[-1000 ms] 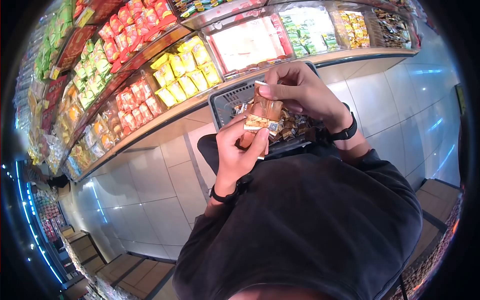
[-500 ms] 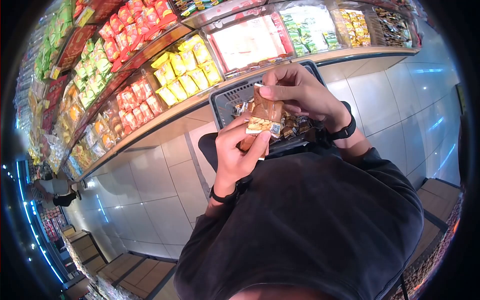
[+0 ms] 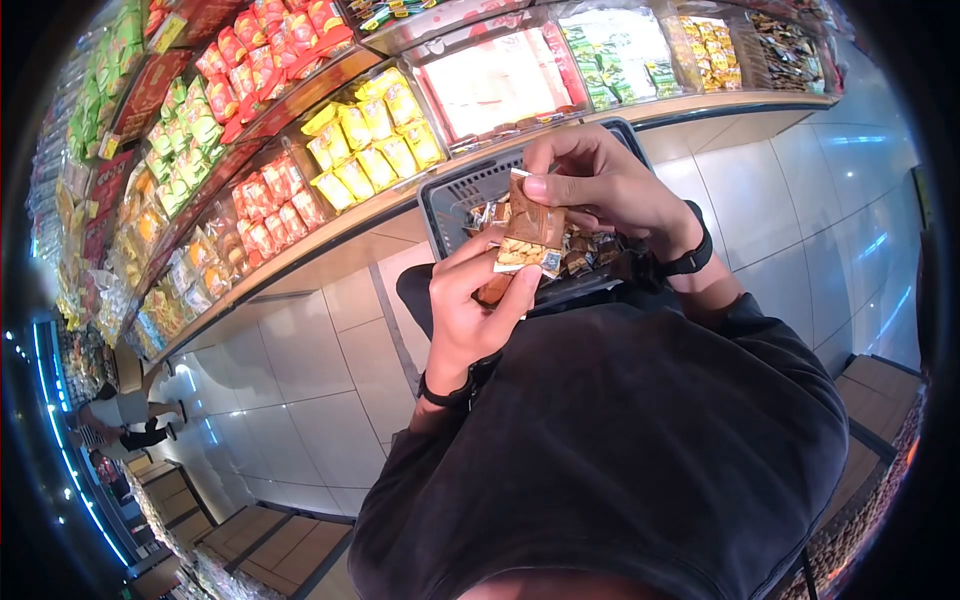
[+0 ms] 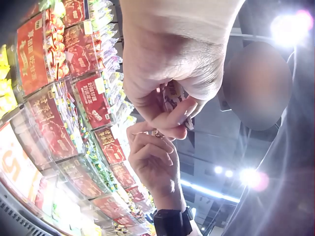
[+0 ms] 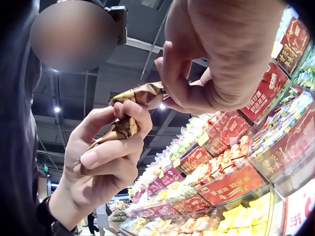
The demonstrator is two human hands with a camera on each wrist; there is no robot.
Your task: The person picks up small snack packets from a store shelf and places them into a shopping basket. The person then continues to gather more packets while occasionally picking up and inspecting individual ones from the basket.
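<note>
A brown snack packet with a nut picture at its lower end is held between both hands, over a grey basket. My left hand grips its lower end, thumb on top. More brown wrapper shows under that thumb. My right hand pinches the upper corner between thumb and forefinger. In the right wrist view the golden-brown wrapper stretches from the left fingers to the right fingertips. The left wrist view shows the packet mostly hidden in the left hand. Small wrapped snacks lie in the basket.
Shelf bins run along the far side, with yellow packets, red packets and green packets. Their wooden ledge borders the basket. Tiled floor lies left. A person walks at the far left.
The packet turned slightly and its brown face shows more plainly than a second ago. Both hands stay almost in place. A person at the far left has walked into fuller view.
</note>
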